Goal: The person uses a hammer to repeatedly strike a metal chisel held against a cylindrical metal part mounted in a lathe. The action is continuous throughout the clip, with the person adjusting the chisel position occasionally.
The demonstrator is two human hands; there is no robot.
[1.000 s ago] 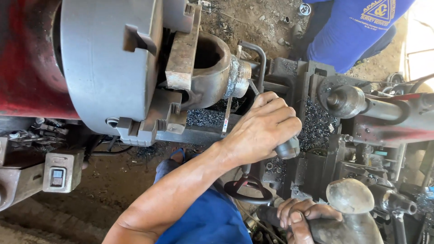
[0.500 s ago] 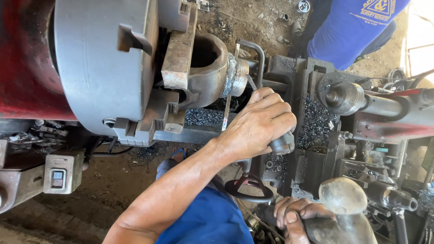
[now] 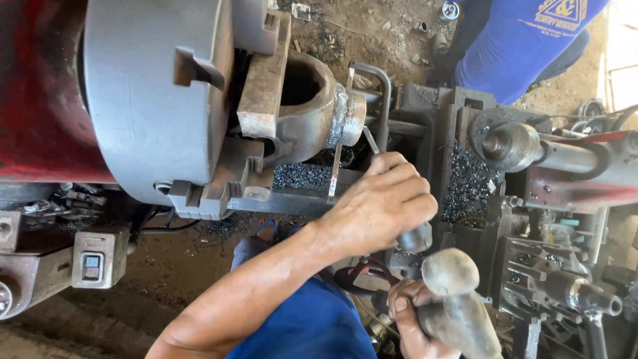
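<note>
My left hand is closed round a slim steel tool. The tool's thin tip reaches up to the welded collar of a rounded metal workpiece, which is clamped in the jaws of a big grey lathe chuck. My right hand sits low in the view. It grips the handle of a hammer with a worn, rounded head. The head is just below and right of my left hand, close to the butt of the tool.
Dark metal chips lie on the lathe carriage. The tailstock spindle stands at the right. A grey switch box is at the lower left. Another person in a blue shirt stands at the top right, on a dirt floor.
The hammer head has moved left, towards my left hand and the end of the tool. My left hand keeps its hold at the workpiece.
</note>
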